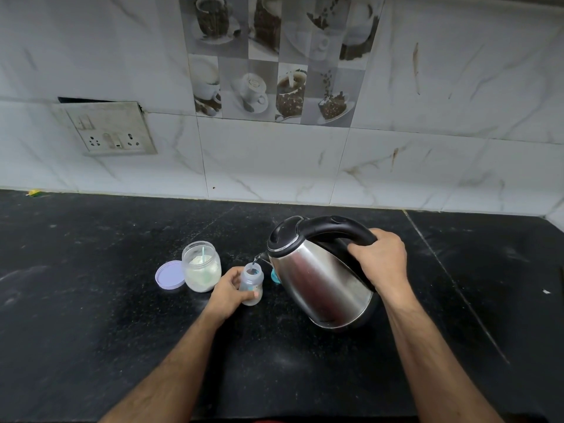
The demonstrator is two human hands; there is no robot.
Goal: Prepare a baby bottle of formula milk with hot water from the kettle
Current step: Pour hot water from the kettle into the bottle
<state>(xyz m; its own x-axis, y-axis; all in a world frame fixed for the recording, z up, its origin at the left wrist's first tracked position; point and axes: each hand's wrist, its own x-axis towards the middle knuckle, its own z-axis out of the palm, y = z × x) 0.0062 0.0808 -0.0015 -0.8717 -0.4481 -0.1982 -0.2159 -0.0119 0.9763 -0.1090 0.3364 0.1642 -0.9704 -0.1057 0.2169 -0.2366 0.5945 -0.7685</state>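
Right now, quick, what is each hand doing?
Left hand: closed around the baby bottle, steadying it on the counter.
Right hand: closed on the kettle handle, tipping it to pour into the bottle.

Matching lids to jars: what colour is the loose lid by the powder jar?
Pale lilac lid, seen in the head view.

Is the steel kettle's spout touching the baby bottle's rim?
Apart. Head view shows the steel kettle's spout above the clear baby bottle, a thin water stream bridging the gap.

teal cap point(275, 276) mostly behind kettle point(317, 279)
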